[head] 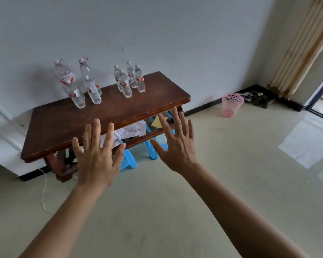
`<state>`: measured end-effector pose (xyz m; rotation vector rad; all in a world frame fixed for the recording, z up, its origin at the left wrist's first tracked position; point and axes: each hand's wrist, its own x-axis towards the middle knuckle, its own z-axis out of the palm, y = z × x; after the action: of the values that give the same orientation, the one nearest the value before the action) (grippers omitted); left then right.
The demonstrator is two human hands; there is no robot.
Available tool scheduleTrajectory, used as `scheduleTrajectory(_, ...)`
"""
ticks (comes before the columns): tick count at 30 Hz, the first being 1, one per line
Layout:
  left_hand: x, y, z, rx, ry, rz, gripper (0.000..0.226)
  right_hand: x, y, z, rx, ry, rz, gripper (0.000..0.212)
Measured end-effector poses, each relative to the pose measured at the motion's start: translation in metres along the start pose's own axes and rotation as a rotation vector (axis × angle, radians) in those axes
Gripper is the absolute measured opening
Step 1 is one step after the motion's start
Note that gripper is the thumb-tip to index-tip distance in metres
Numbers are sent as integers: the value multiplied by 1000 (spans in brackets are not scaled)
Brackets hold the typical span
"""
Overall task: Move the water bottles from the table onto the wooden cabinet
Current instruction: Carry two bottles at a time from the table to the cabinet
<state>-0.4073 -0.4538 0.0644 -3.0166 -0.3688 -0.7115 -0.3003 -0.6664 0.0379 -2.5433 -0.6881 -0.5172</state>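
Beyond both spread, empty hands, left (97, 155) and right (177, 144), water bottles (127, 81) stand on the table (63, 123)

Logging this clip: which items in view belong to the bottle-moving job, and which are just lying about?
Job: clear plastic water bottles with red labels; dark brown wooden table; open left hand; open right hand.
Lying about: pink plastic mesh basket; blue plastic stools; crumpled white papers; yellow paper.

Soft daylight, wide-angle bending at the edges.
Glare on the floor (306, 142); bottles (128, 84) slightly blurred, shadowing the wall (43, 77).
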Motion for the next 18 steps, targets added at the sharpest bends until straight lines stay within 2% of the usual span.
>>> scheduleTrajectory(11,191,-124,104,-8,-16,-130,71,220,-21,136,-16,-41,-104,79)
scheduleTrajectory(15,253,-151,138,-25,-27,-84,71,281,-22,172,-35,-41,-108,79)
scheduleTrajectory(18,304,-168,176,-33,-114,-68,73,322,-11,207,-49,-78,-41,79)
